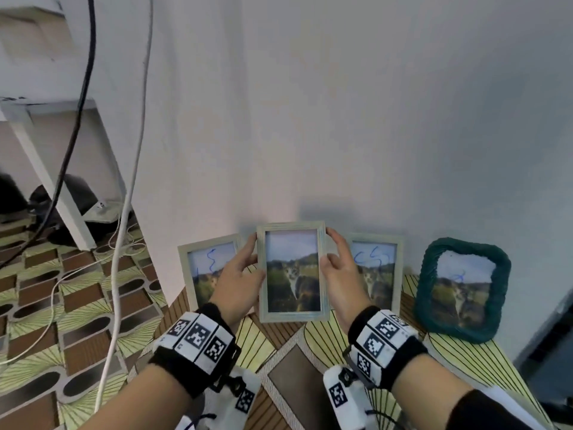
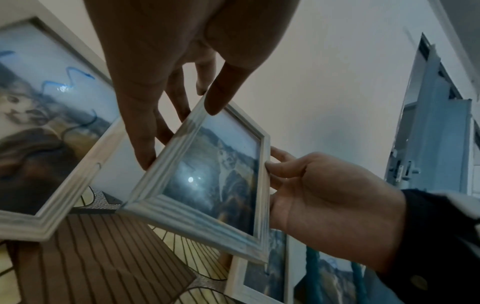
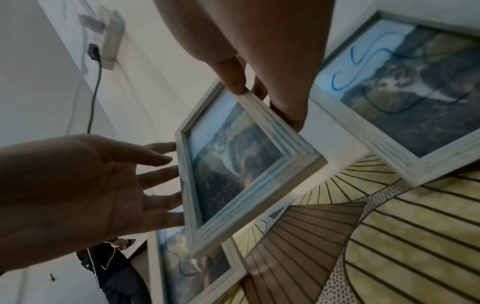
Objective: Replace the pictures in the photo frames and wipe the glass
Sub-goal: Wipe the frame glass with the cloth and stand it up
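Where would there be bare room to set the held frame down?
Bare patterned floor lies between the wrists, below the held frame. The wall line is crowded: left frame, right frame, green frame.

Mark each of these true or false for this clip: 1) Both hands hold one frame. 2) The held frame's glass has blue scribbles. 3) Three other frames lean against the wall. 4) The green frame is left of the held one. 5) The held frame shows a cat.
1) True: the left hand and right hand grip the side edges of the held frame.
2) False: no scribbles show on its glass; the blue marks are on the left frame, the right frame and, faintly, the green frame.
3) True: those three lean against the wall.
4) False: it stands farthest right.
5) True: a cat in a grassy landscape.
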A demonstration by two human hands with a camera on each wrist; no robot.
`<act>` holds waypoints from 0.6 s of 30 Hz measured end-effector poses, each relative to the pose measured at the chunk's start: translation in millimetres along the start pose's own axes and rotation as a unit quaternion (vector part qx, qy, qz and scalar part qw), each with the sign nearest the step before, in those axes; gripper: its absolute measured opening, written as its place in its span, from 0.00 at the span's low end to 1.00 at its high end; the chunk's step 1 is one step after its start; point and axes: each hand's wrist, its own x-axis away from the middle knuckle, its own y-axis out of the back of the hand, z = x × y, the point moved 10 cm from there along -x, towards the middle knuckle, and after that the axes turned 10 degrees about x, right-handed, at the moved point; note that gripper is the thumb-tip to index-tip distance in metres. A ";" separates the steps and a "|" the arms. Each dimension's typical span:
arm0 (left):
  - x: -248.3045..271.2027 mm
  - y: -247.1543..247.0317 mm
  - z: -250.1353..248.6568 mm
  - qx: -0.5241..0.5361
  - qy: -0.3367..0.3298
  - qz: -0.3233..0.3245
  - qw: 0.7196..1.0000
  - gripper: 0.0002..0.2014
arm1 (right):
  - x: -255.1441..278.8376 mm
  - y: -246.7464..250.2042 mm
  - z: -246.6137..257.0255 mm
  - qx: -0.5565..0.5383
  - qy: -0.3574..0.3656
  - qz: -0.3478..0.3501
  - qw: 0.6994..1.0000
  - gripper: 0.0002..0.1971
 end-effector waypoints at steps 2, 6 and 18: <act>-15.0 -0.4 5.6 -0.013 0.003 -0.008 1.000 0.33 | -15.8 -4.2 -8.6 0.010 0.001 -0.002 1.000 0.27; -40.1 -0.2 20.0 -0.011 0.013 -0.020 1.000 0.34 | -45.7 -10.0 -25.9 0.035 0.007 -0.018 0.999 0.30; -60.7 1.4 55.0 0.043 0.027 -0.016 0.999 0.32 | -75.2 -20.7 -78.1 0.052 -0.039 -0.043 0.997 0.34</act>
